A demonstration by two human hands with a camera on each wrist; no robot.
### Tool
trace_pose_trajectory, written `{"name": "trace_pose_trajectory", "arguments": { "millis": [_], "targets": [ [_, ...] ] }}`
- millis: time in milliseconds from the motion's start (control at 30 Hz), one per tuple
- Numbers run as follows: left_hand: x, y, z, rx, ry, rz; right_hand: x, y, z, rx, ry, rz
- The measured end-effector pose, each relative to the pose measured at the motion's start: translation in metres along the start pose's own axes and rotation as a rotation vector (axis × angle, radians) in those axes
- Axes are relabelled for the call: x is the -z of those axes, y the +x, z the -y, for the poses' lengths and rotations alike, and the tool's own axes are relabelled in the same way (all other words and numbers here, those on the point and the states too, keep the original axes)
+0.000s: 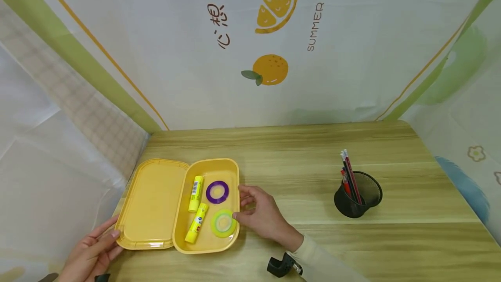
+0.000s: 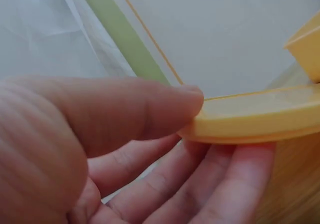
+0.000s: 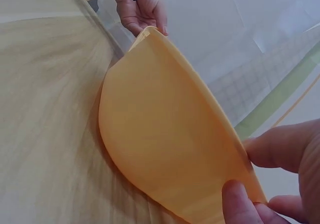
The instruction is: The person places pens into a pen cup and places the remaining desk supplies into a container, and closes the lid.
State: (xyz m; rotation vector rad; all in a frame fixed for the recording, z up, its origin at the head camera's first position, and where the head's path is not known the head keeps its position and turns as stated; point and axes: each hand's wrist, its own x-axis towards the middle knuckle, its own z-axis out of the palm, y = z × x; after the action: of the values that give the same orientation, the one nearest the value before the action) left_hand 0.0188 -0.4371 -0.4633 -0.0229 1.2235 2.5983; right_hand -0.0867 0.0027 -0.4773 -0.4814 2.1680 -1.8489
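Note:
A yellow plastic box [image 1: 207,247] lies opened flat on the table, its lid [image 1: 152,203] folded out to the left. Inside are two yellow glue sticks [image 1: 195,193], a purple ring [image 1: 217,192] and a lime-green ring [image 1: 224,223] that look like tape rolls. My left hand [image 1: 91,247] pinches the near left corner of the lid, thumb [image 2: 165,108] above and fingers [image 2: 240,179] beneath. On the box's right side, my right hand [image 1: 262,212] grips the rim, with fingertips [image 3: 237,201] against the outer wall.
To the right stands a black mesh pen cup [image 1: 352,206] holding several pencils [image 1: 351,177]. The wood-grain table [image 1: 289,160] meets a printed cloth [image 1: 219,103] at the back, and cloth also hangs at both sides.

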Motion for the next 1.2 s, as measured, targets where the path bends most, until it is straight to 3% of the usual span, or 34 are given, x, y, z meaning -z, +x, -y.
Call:
{"name": "trace_pose_trajectory", "arguments": {
  "millis": [433,700,1000,1200],
  "targets": [
    [-0.019,-0.001,-0.007,-0.153,0.183,-0.025,0.004,0.001,0.005,0.027,-0.045,-0.041],
    [-0.036,-0.007,-0.010,-0.254,0.176,0.036,0.004,0.004,0.011,0.021,-0.055,-0.054],
    [-0.058,-0.014,-0.016,-0.271,0.355,-0.087,0.007,0.006,0.020,0.029,0.002,-0.031],
    [-0.073,-0.015,-0.016,-0.326,0.397,-0.141,0.007,0.007,0.027,0.017,0.010,-0.019]
  ]
}}
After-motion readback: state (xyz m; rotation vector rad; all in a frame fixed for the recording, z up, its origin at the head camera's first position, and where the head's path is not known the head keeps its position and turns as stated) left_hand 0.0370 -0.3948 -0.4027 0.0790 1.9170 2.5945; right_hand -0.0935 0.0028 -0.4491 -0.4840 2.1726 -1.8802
